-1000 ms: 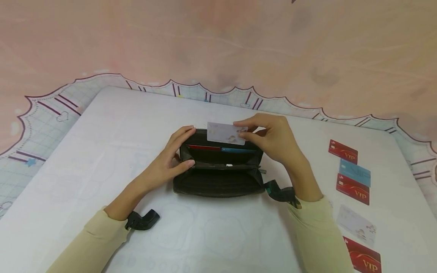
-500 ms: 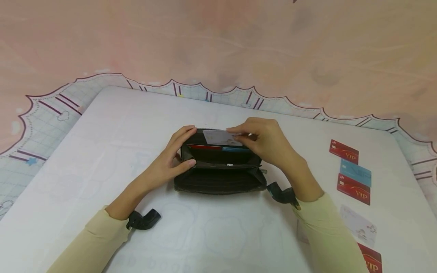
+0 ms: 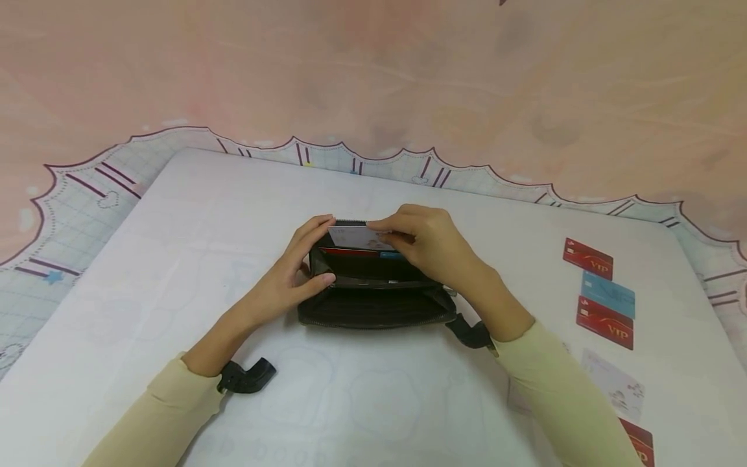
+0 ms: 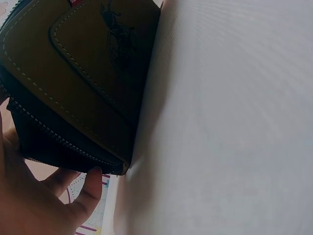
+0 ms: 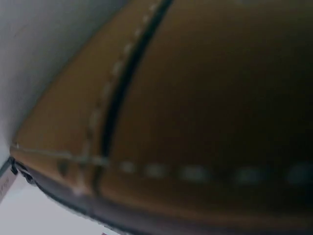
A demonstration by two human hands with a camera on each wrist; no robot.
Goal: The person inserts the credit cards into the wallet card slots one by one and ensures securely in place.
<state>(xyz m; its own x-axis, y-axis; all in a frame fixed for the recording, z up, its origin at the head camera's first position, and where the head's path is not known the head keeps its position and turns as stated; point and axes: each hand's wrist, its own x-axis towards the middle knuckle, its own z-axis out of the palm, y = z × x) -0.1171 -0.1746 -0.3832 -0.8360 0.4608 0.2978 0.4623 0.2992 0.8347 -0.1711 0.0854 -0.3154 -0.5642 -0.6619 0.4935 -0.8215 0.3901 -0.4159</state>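
Note:
A dark zip-around wallet (image 3: 373,311) stands spread open in the middle of the white table. My left hand (image 3: 286,275) grips its left end, with the thumb on the inside edge. Between thumb and fingers my right hand (image 3: 428,243) pinches a white VIP card (image 3: 353,237) lying against the wallet's back inner wall. Just below that card show the top edges of a red card (image 3: 350,251) and a blue card (image 3: 390,255) in slots. The wallet's brown stitched outside (image 4: 83,78) fills much of the left wrist view. Blurred brown leather (image 5: 195,98) covers the right wrist view.
To the right lie a red VIP card (image 3: 588,258), a blue card (image 3: 608,294) overlapping another red card (image 3: 604,322), and a white card (image 3: 613,383). The right sleeve (image 3: 560,389) partly covers more cards near the front. A scalloped patterned cloth edge (image 3: 315,154) borders the table's back.
The right hand has lowered the white card from above the wallet's back edge to its inner wall, then slid it left. The left hand stays on the wallet's left end.

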